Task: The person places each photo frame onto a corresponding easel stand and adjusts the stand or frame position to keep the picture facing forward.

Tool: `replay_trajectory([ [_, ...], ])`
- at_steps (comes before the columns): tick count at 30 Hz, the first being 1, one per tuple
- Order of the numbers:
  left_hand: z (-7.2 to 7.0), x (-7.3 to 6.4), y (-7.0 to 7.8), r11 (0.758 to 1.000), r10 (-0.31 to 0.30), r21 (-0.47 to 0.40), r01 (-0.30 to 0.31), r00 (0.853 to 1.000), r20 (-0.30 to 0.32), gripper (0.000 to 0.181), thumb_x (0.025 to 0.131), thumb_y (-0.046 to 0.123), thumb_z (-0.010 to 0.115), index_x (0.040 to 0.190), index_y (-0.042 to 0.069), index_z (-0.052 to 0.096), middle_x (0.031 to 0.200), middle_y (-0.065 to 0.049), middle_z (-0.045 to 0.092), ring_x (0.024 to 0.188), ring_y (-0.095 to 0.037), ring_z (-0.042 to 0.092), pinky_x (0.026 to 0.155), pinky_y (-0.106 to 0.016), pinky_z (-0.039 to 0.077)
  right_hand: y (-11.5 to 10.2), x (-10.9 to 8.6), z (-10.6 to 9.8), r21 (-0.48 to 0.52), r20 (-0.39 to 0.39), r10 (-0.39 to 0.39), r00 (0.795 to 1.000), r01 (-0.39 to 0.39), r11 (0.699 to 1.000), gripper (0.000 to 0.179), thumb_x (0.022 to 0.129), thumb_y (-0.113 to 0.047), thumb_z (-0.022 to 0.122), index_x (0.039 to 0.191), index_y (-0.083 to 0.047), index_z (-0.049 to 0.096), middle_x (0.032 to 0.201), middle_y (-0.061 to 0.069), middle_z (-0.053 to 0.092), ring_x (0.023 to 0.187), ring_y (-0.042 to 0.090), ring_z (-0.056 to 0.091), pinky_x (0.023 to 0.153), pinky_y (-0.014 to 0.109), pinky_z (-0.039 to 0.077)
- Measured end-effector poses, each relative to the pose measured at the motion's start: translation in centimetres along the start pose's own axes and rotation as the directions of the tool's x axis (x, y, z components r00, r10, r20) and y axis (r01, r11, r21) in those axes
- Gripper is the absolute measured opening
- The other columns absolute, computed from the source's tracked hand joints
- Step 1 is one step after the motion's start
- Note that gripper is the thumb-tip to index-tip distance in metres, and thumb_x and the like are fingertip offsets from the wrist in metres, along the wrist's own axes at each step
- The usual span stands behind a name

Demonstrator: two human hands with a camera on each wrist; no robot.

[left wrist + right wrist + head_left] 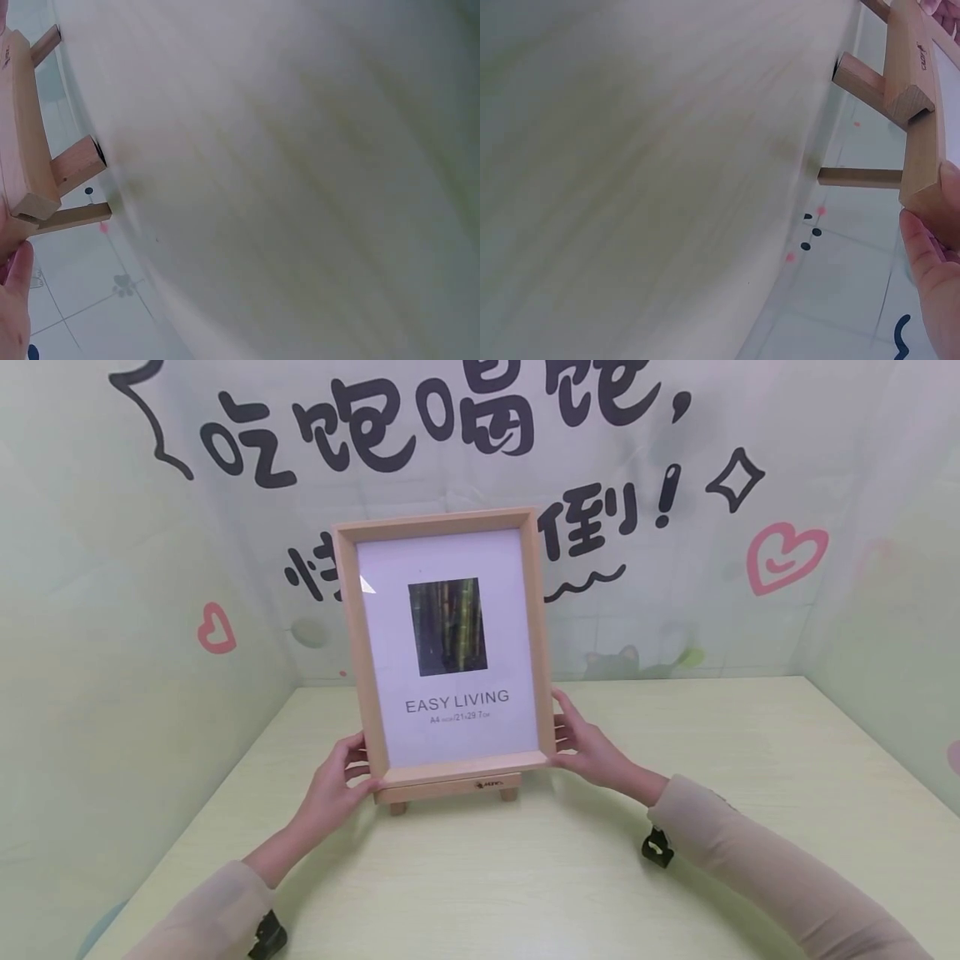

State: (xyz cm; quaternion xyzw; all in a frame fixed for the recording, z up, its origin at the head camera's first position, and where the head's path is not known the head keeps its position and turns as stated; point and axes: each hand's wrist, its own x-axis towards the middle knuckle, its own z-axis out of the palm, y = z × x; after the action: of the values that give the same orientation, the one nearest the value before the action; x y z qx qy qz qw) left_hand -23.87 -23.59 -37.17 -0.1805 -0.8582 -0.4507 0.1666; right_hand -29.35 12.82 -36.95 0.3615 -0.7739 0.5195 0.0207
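"EASY LIVING" reads the white paper insert [457, 739] of a pale wooden picture frame [363, 652], shown in both hands of a person over a light wood-grain table [480, 877]. Beneath those capitals runs a smaller line beginning "A4"; above them is a small printed photograph [448, 627] of what look like bamboo stalks. The frame leans back at a small wooden tabletop easel [450, 790], its lower edge at the easel's front ledge, where a dark logo sits near the right end (too tiny, from where I stand, to spell out with confidence).

The left hand [337, 789] grips the lower left corner, thumb at the front and fingers around the side. The right hand [596, 756] grips the lower right corner in the same manner, its thumb low on the front and its fingers spread up the side edge. On that side the corner juts past the end of the ledge, and the easel's legs meet the tabletop below.

Behind, a printed cloth backdrop [675, 610] carries bold black Chinese lettering [367, 427]: "吃饱喝饱," on the upper line, and "倒!" on the lower, part of which the frame covers. To the right of the writing is a pink smiling heart [782, 565].
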Motion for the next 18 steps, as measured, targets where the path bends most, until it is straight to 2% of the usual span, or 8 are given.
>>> replay_trajectory([
  [9, -0.24, 0.03, -0.34, 0.999, 0.037, 0.01, -0.037, 0.999, -0.008, 0.065, 0.069, -0.018, 0.067, 0.125, -0.014, 0.034, 0.117, -0.027, 0.048, 0.098, -0.021, 0.052, 0.082, -0.011, 0.05, 0.06, 0.19, 0.3, -0.003, -0.002, 0.012, 1.0, -0.012, 1.0, 0.092, 0.076, 0.014, 0.064, 0.144, -0.002, 0.004, 0.118, 0.033, 0.05, 0.1, 0.039, 0.057, 0.085, 0.036, 0.054],
  [18, -0.49, -0.1, -0.71, 0.998, 0.068, -0.006, -0.068, 0.998, -0.014, 0.065, 0.069, -0.02, 0.066, 0.124, -0.016, 0.034, 0.116, -0.028, 0.048, 0.095, 0.007, 0.046, 0.081, -0.009, 0.049, 0.04, 0.31, 0.66, 0.003, -0.002, 0.005, 1.0, -0.005, 1.0, 0.093, 0.076, 0.013, 0.064, 0.145, -0.001, 0.003, 0.118, 0.033, 0.05, 0.099, 0.038, 0.057, 0.085, 0.035, 0.054],
])
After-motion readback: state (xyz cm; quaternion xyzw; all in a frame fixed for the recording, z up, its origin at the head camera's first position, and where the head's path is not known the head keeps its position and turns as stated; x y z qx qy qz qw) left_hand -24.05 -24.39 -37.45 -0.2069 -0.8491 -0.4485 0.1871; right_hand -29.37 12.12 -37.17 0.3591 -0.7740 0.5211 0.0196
